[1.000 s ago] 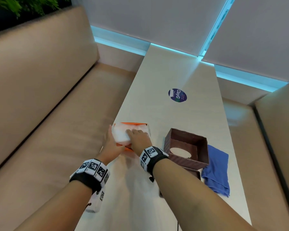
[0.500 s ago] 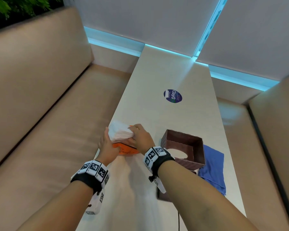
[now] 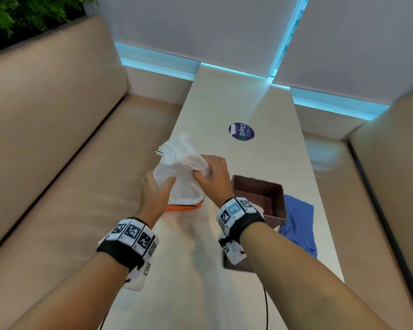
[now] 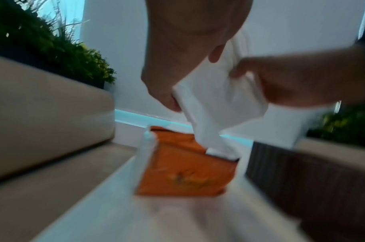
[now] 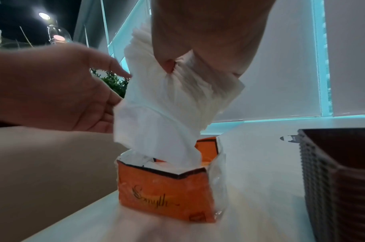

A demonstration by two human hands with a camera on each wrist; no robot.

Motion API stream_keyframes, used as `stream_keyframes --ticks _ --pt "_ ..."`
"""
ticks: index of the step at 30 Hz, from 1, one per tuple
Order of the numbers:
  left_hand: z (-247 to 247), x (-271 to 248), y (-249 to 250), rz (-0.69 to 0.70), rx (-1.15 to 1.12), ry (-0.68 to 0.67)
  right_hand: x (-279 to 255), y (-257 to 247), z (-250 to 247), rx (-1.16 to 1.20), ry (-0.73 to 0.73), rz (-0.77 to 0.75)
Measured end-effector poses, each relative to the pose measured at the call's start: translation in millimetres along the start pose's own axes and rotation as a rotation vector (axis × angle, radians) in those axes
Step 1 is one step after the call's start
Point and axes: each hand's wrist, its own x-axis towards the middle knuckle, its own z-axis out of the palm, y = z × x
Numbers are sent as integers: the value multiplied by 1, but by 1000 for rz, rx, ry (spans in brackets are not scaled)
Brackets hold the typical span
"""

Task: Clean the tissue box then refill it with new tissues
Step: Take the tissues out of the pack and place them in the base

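I am at a long pale table set between two beige benches, with window blinds and a cyan light strip at the far end. Nearest me, on my right, the dark brown tissue box sits open side up on the table, its opening visible through the bottom, and a blue cloth lies against its right side. Just left of the box stands the orange tissue pack, torn open at the top. My right hand has thumb and fingers pinched tightly around a thick stack of white tissues, held above the pack with the lower end of the stack trailing into the pack's mouth. My left hand lies against the left face of the stack, fingers fairly straight, thumb on the near side; I cannot tell whether it grips. The upper edges of the stack fan out. Farther along the table is a round purple sticker.
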Motion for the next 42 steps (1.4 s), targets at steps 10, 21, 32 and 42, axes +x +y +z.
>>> stream_keyframes --ticks 10,21,32,42 --pt "14 0 20 -156 -83 -205 -18 -2 -39 34 153 34" --pt "12 -10 66 -274 -561 -619 -26 3 -62 -153 246 -175" --pt "25 -22 74 -436 -1023 -654 -53 17 -56 -366 271 -281" --pt "39 -35 80 -328 -671 -697 -69 19 -64 -323 8 -269"
